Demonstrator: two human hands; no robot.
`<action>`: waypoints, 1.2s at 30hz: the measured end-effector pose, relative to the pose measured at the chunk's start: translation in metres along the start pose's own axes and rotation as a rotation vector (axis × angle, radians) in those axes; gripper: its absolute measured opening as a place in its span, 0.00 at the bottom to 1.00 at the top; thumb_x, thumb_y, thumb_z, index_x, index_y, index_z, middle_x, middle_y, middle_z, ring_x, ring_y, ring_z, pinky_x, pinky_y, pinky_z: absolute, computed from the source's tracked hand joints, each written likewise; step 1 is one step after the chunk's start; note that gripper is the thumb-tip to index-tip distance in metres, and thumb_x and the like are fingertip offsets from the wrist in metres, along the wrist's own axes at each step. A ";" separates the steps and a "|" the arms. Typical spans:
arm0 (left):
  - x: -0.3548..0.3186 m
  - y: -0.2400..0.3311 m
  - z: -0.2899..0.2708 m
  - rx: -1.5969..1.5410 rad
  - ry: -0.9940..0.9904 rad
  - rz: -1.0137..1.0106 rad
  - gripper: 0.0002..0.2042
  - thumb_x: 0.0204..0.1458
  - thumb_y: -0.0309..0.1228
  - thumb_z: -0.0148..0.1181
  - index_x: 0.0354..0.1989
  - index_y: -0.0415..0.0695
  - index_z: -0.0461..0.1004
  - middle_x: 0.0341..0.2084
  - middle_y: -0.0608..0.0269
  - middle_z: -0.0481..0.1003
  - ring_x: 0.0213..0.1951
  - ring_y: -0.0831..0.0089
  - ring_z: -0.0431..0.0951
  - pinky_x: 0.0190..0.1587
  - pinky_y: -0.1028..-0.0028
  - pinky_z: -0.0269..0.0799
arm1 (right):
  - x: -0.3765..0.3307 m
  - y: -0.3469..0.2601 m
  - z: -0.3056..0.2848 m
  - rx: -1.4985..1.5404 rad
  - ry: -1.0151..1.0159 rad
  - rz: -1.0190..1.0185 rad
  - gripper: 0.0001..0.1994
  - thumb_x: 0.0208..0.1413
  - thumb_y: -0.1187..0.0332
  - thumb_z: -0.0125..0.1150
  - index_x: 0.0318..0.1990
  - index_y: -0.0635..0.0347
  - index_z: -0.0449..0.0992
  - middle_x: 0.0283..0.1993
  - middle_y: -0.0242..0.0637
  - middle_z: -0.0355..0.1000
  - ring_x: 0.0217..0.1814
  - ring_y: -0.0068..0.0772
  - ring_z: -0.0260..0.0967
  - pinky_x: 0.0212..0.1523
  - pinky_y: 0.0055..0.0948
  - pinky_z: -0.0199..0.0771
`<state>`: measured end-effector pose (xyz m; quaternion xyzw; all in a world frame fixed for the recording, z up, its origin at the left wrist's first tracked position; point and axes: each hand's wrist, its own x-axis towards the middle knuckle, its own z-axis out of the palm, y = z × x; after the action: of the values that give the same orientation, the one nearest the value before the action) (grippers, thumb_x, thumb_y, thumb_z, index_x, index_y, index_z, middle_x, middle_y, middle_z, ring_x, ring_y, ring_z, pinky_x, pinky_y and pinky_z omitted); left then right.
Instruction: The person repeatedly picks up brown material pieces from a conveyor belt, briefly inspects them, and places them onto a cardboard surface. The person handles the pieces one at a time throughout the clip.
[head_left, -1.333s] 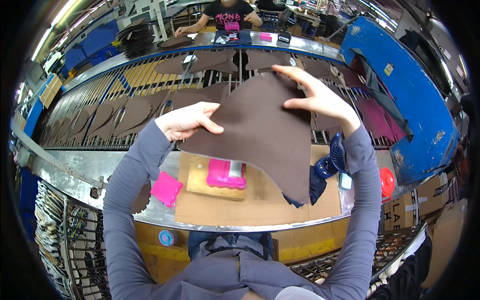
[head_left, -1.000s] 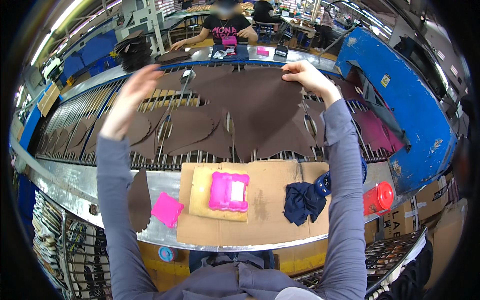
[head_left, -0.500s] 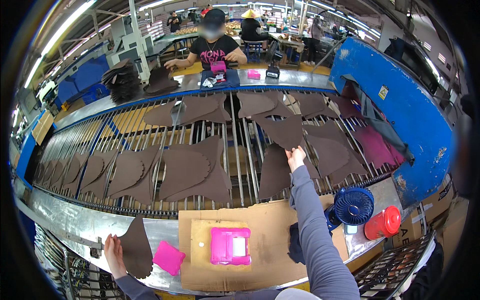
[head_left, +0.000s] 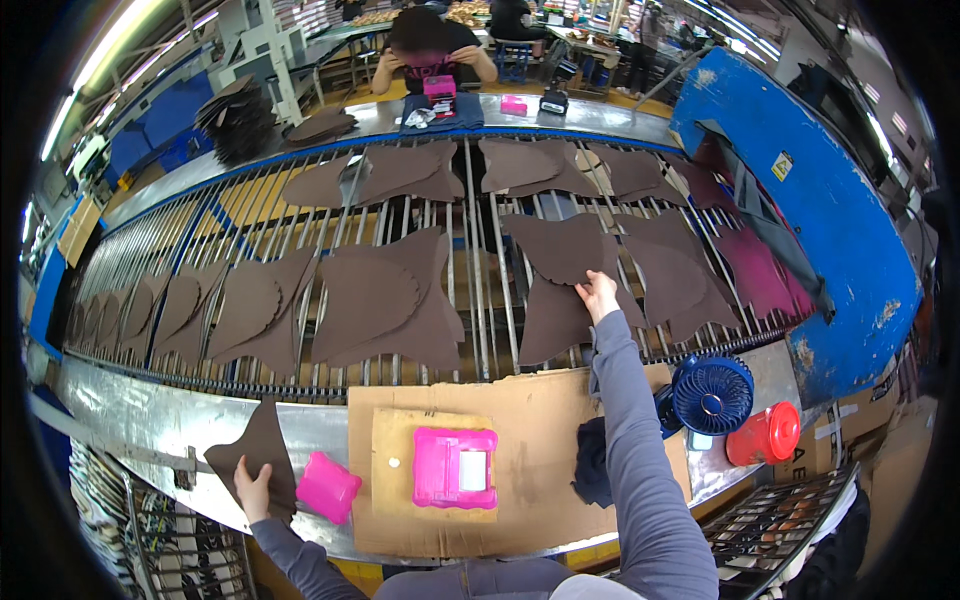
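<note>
My left hand (head_left: 252, 488) is at the near left table edge, its thumb and a finger gripping a dark brown cut sheet piece (head_left: 264, 437). The hand covers part of that piece. Reaching over the rack of metal bars, my right hand (head_left: 600, 296) pinches the lower scalloped edge of another brown cut piece (head_left: 560, 246). This one overlaps a brown piece (head_left: 553, 325) lying on the bars. Beside my left hand lies a pink scalloped block (head_left: 328, 487). A larger pink case (head_left: 455, 468) rests on the cardboard (head_left: 545, 470) in front of me.
Rows of overlapping brown pieces (head_left: 370, 290) cover the bars. A blue machine housing (head_left: 800, 190) stands at the right, near magenta sheets (head_left: 760, 270). A blue fan (head_left: 712, 398), red lidded container (head_left: 763, 434) and dark cloth (head_left: 594, 462) are at the near right. A co-worker (head_left: 425, 50) faces me across the rack.
My right hand has laid its piece flatter over the others on the bars. My left hand has shifted right with its piece, which has turned. The co-worker has bowed forward, both hands raised.
</note>
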<state>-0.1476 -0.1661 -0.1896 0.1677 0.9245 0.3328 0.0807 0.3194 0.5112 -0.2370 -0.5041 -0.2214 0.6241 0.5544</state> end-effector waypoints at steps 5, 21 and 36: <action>-0.032 0.010 0.021 0.185 0.011 -0.024 0.44 0.34 0.37 0.72 0.64 0.40 0.59 0.60 0.41 0.62 0.62 0.48 0.62 0.63 0.60 0.59 | -0.109 -0.053 0.031 -0.004 -0.104 -0.033 0.41 0.47 0.70 0.65 0.68 0.46 0.49 0.67 0.38 0.54 0.71 0.39 0.45 0.67 0.49 0.41; -0.023 -0.027 -0.023 0.168 0.228 -0.562 0.33 0.35 0.33 0.75 0.54 0.40 0.69 0.48 0.47 0.74 0.51 0.52 0.74 0.53 0.65 0.69 | -0.400 -0.137 -0.061 -0.787 -0.597 -0.736 0.18 0.60 0.74 0.53 0.57 0.68 0.68 0.67 0.40 0.58 0.67 0.36 0.57 0.66 0.33 0.54; -0.157 0.320 -0.191 0.308 0.352 1.413 0.12 0.40 0.30 0.62 0.35 0.49 0.82 0.29 0.65 0.79 0.31 0.66 0.79 0.32 0.73 0.73 | -0.577 -0.124 0.108 -1.151 -1.046 -1.874 0.12 0.41 0.72 0.59 0.37 0.50 0.80 0.60 0.38 0.67 0.60 0.41 0.64 0.57 0.39 0.65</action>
<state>0.0304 -0.1043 0.1675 0.6758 0.6319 0.1941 -0.3262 0.2120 0.0493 0.1305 -0.0089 -0.9408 -0.0794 0.3296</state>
